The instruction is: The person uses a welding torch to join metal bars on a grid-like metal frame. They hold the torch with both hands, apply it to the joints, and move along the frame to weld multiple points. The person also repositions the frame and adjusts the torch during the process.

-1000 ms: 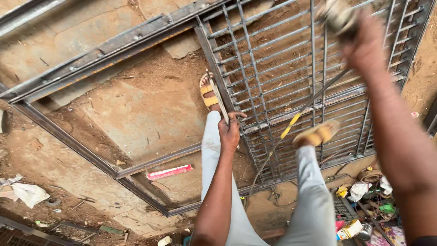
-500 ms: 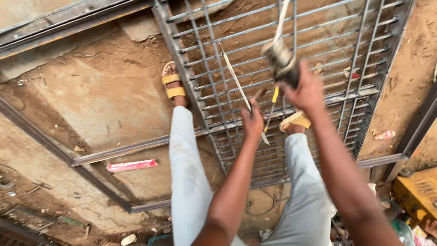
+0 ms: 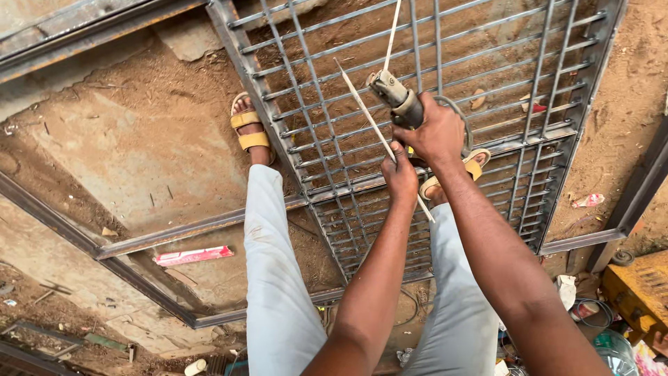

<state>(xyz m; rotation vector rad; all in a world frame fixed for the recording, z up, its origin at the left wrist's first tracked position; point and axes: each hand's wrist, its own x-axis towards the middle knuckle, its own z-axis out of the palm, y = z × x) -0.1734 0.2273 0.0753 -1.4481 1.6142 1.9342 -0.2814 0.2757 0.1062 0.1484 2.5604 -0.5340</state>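
Lowered from its raised position, right hand (image 3: 437, 134) grips the electrode holder (image 3: 395, 97) at upper centre of frame; left hand (image 3: 399, 174), just below, pinches a thin welding rod (image 3: 365, 115) slanting up-left over the metal grille (image 3: 501, 90).

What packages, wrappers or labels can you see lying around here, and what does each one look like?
Long flat packet: on the dirt inside the metal frame, left of the legs; red and white.
Crumpled wrapper: on the dirt right of the metal grille; pink and white.
Small scrap: under the grille bars, upper right; red.
No signs or screens.
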